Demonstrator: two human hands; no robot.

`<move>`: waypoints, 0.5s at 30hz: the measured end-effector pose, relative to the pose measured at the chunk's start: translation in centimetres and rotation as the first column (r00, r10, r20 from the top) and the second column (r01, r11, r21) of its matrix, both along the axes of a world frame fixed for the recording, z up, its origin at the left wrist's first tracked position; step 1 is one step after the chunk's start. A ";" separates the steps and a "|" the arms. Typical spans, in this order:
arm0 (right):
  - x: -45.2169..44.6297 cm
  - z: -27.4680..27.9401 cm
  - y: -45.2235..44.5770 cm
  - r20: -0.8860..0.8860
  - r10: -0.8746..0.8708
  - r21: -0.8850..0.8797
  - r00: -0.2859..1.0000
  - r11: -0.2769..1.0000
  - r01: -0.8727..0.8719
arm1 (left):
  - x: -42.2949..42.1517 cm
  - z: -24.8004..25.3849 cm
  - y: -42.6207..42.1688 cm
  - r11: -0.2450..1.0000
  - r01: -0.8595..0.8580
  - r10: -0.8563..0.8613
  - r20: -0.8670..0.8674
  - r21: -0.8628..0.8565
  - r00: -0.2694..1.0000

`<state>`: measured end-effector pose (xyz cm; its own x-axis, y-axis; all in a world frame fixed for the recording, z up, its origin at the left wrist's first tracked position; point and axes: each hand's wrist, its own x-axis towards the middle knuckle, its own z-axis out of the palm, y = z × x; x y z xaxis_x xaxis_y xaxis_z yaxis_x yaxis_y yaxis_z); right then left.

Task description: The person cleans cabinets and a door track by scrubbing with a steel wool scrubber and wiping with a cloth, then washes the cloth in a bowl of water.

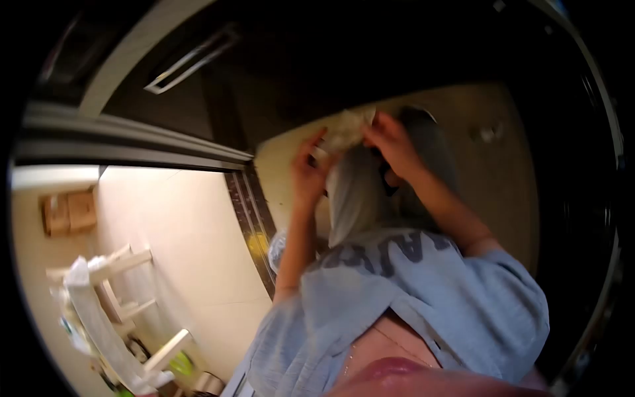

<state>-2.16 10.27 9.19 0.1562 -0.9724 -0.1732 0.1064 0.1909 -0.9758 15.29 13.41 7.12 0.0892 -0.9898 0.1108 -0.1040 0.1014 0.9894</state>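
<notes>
A crumpled, pale, cloth-like or paper-like piece [345, 132] is stretched between my two hands above my knees. My left hand [311, 165] holds its left end, with the thumb and fingers bent round it. The upper right corner is pinched in my right hand [391, 140]. The piece is blurred, so its exact kind cannot be made out. Light trousers [357, 192] show just below it.
A dark panel with a metal handle [192, 63] spans the top. A door track [251, 218] runs at the left, beside a clear plastic bag [276, 250]. Beyond are a white wooden frame [119, 264] and cardboard boxes [69, 213]. A small pale item [488, 132] lies on the right floor.
</notes>
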 end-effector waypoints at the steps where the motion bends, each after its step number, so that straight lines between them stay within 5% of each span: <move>1: -1.2 0.3 0.2 0.081 -0.067 -0.007 0.994 0.998 0.068 | -0.8 1.0 -0.1 0.982 0.080 -0.022 -0.317 0.172 0.948; 3: -3.2 0.3 0.6 0.194 -0.165 -0.017 0.967 0.985 0.172 | -2.1 1.0 -1.0 0.979 0.102 -0.020 -0.410 0.178 0.912; 8: -7.9 0.2 1.0 0.293 -0.368 0.031 0.883 0.926 0.376 | -6.7 1.9 -3.1 0.966 0.191 -0.143 -0.253 0.176 0.957; 12: -11.4 1.0 1.1 0.119 -0.417 -0.063 0.901 0.902 0.426 | -9.6 2.0 -4.7 0.933 0.253 -0.128 -0.422 0.257 0.898; 15: -14.7 1.0 1.1 0.148 -0.492 -0.072 0.858 0.860 0.506 | -12.3 4.2 -6.0 0.922 0.303 -0.058 -0.689 0.241 0.723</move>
